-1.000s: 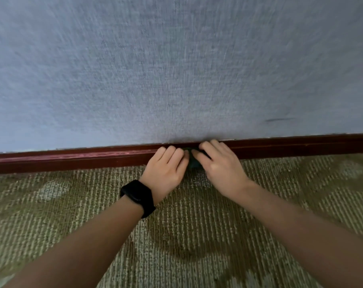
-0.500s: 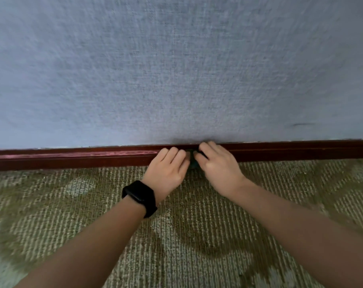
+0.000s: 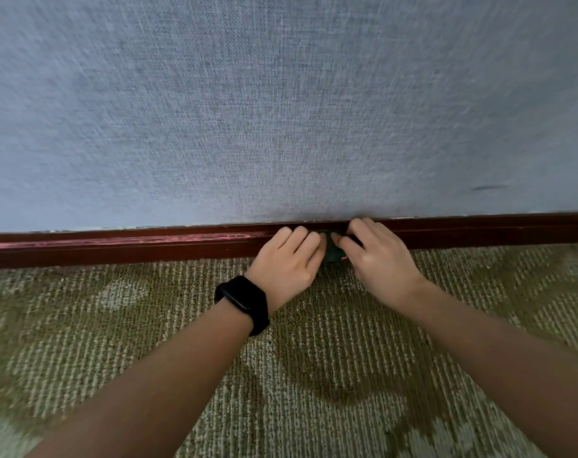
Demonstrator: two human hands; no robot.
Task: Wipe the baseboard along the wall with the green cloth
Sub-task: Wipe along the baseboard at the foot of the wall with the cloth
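Green cloth (image 3: 332, 252) bunched small, pressed on face of dark red baseboard (image 3: 115, 244), right of scene centre, mostly hidden between my two grips. My left grip (image 3: 286, 262) curls fingers round cloth's left side, knuckles at baseboard. My right grip (image 3: 377, 259) pinches cloth's right side, fingertips at baseboard's top edge. Black band (image 3: 244, 300) on my left wrist. Patterned green carpet (image 3: 314, 375) on near side, under both forearms. Grey-blue textured wall (image 3: 281, 110) above baseboard; short dark mark (image 3: 489, 187) on it, right.
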